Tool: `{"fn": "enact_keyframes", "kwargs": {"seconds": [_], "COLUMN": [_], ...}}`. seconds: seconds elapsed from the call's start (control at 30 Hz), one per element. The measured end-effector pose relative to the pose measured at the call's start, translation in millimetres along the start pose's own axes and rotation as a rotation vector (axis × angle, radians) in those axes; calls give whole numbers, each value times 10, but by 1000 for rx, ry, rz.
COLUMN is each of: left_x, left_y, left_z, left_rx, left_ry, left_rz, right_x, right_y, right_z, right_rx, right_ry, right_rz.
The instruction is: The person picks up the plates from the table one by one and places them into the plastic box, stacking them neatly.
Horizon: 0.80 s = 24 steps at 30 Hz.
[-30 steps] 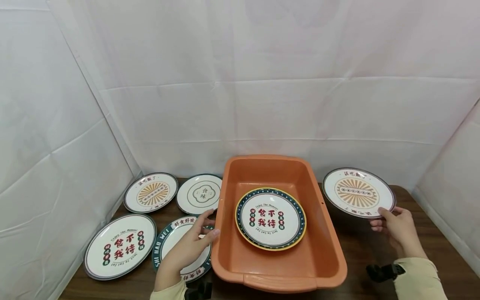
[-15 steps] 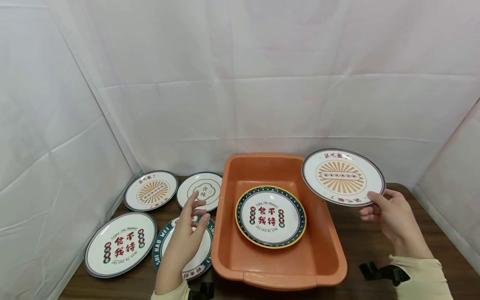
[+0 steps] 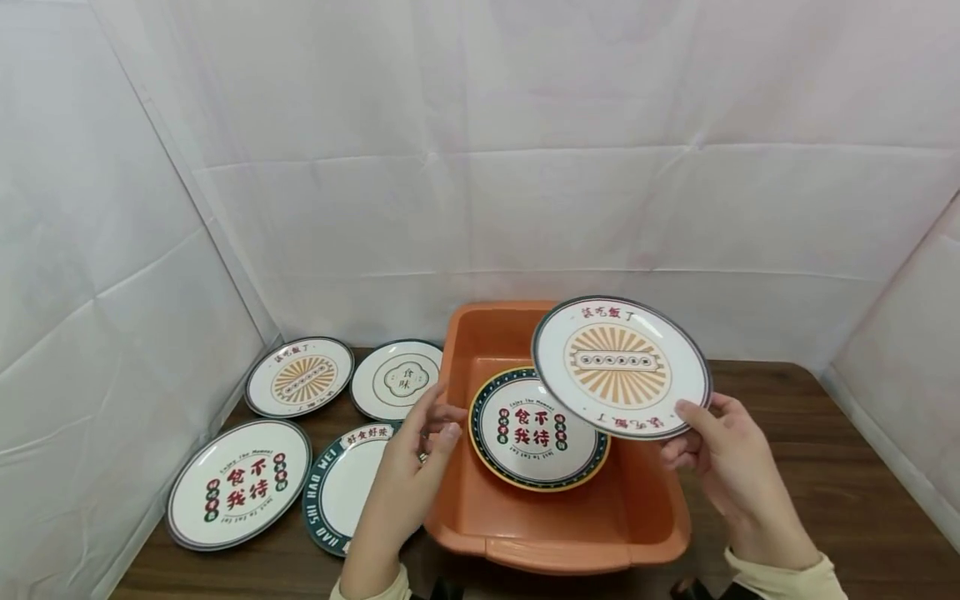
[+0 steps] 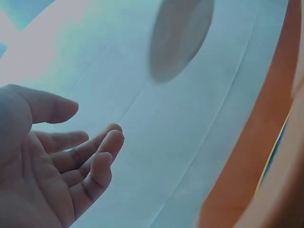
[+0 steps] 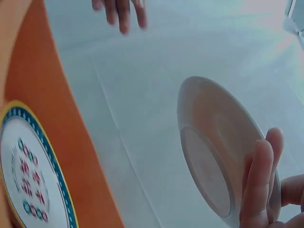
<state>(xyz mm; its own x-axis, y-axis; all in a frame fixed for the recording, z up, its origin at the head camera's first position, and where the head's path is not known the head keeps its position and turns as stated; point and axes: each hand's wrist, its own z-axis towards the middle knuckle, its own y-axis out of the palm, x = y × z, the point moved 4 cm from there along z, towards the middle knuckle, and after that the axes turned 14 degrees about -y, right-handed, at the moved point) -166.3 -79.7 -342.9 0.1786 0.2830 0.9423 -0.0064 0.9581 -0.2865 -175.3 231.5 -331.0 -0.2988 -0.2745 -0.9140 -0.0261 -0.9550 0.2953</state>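
Observation:
My right hand (image 3: 723, 458) pinches the near right rim of a white plate (image 3: 618, 367) with an orange sunburst print. That plate hangs tilted over the right side of an orange basin (image 3: 555, 533). In the right wrist view its pale underside (image 5: 209, 175) shows, with fingers below and the thumb at the rim. Inside the basin lies a yellow-rimmed plate (image 3: 525, 458) with a dotted blue-green border and red characters, partly covered by the held one. Fingers relaxed and holding nothing, my left hand (image 3: 416, 475) hovers by the basin's left wall; the left wrist view shows its bare palm (image 4: 42, 180).
Left of the basin, several plates lie on the dark wooden table (image 3: 772, 467): a sunburst plate (image 3: 300, 379), a small white plate (image 3: 397, 379), a red-character plate (image 3: 240, 483) and a green-rimmed plate (image 3: 348, 492). White cloth walls (image 3: 555, 167) stand behind and at both sides.
From the table's right side, my right hand has lifted the sunburst plate and carried it left over the basin. My left hand left the basin's edge, rose, then came back right towards it.

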Motion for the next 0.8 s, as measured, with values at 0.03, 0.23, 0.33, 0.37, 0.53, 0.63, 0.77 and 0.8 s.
{"fn": "enact_keyframes", "kwargs": {"seconds": [0.03, 0.23, 0.33, 0.37, 0.53, 0.63, 0.77, 0.8], "left_x": [10, 25, 24, 21, -5, -18, -24, -27], "left_y": [36, 210, 261, 273, 281, 257, 229, 226], "left_z": [-1, -10, -22, -23, -10, -5, 0, 2], "left_rx": [-11, -18, -16, -20, -10, 23, 42, 44], "left_ry": [-3, -55, -69, -70, -103, -133, -142, -146], "left_rz": [-18, 22, 37, 27, -96, -189, -272, -284], "right_x": [7, 65, 109, 126, 191, 200, 210, 211], "right_y": [50, 310, 411, 442, 552, 589, 594, 589], "right_z": [-41, -262, -341, -364, -449, -470, -467, -461], "right_rx": [-3, -21, -21, -21, -44, -98, -151, -156], "right_ry": [9, 61, 71, 73, 86, 99, 134, 140], "right_rz": [-5, -33, -62, -71, -72, -72, -151, -180]}}
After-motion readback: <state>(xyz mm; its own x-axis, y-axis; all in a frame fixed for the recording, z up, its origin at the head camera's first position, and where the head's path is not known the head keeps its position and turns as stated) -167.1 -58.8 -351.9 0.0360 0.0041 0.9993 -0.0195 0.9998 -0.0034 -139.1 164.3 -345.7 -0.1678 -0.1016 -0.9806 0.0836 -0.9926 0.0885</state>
